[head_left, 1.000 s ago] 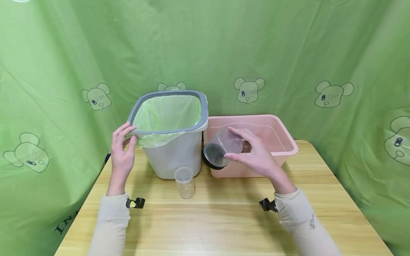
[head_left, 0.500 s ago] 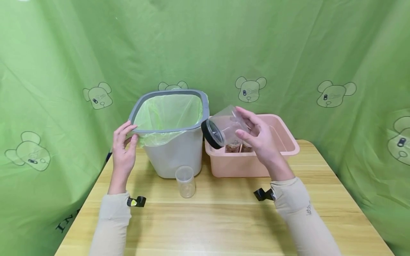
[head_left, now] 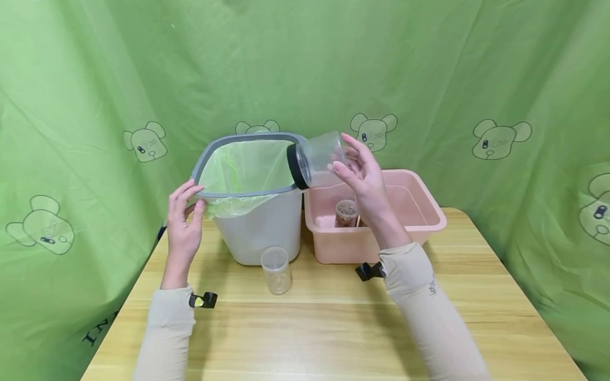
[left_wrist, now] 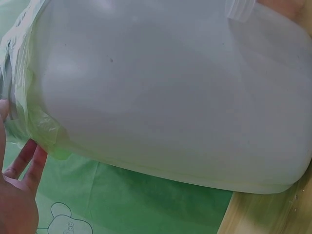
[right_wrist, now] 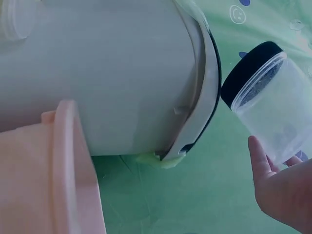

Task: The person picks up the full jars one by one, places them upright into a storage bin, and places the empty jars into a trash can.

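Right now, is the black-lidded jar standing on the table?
No, the right hand holds the black-lidded jar in the air, its lid toward the grey bin.

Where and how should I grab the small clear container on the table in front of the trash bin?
Probably round its middle, from the front, pressing opposite sides: the small clear container stands upright with a round wall, and the trash bin is just behind it.
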A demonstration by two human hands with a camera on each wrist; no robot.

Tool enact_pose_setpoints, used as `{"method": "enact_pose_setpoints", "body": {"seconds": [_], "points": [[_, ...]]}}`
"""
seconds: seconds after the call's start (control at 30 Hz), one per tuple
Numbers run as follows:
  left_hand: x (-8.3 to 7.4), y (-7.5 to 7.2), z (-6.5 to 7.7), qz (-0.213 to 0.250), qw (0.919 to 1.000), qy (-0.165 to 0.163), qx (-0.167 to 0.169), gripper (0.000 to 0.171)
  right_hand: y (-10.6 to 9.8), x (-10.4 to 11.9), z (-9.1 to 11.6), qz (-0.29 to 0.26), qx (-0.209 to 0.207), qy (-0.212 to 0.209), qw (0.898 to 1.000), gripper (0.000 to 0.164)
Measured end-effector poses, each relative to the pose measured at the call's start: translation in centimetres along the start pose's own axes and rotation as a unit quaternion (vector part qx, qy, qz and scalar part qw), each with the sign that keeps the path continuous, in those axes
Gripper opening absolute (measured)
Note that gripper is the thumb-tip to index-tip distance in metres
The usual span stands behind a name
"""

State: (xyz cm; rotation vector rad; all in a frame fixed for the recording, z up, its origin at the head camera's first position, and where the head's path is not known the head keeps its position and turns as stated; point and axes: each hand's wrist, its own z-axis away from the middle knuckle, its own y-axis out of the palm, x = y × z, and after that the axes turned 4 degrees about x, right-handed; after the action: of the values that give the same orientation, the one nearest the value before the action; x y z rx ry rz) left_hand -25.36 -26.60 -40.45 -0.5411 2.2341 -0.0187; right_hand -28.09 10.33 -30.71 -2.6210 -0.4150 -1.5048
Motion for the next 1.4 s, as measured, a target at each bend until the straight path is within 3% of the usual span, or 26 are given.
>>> {"method": "enact_pose_setpoints", "body": {"seconds": [0.3, 0.47, 0.73, 1.07, 1.4], "points": [[-0.2, 0.1, 0.0, -0.002, 0.9999, -0.007, 0.007, 0.034, 2.5, -1.0, -2.7, 0.084, -0.013, 0.003, 0.996, 0.078], [-0.1, 0.1, 0.1, -0.004, 0.9999, -0.008, 0.009, 0.033, 3.7, -1.8, -3.5, 0.119, 0.006, -0.006, 0.993, 0.083], [-0.2, 0.1, 0.1, -0.002, 0.9999, -0.01, 0.009, 0.033, 4.4, -3.1, -4.3, 0.228, 0.044, 0.006, 0.973, 0.086], [-0.3, 0.1, 0.1, -0.001, 0.9999, -0.011, 0.005, 0.034, 5.5, -3.9, -5.3, 0.261, 0.1, 0.012, 0.96, 0.086], [-0.3, 0.0, 0.0, -0.002, 0.9998, -0.017, 0.004, 0.034, 5.6, -4.2, -5.3, 0.294, 0.122, 0.026, 0.948, 0.083]]}}
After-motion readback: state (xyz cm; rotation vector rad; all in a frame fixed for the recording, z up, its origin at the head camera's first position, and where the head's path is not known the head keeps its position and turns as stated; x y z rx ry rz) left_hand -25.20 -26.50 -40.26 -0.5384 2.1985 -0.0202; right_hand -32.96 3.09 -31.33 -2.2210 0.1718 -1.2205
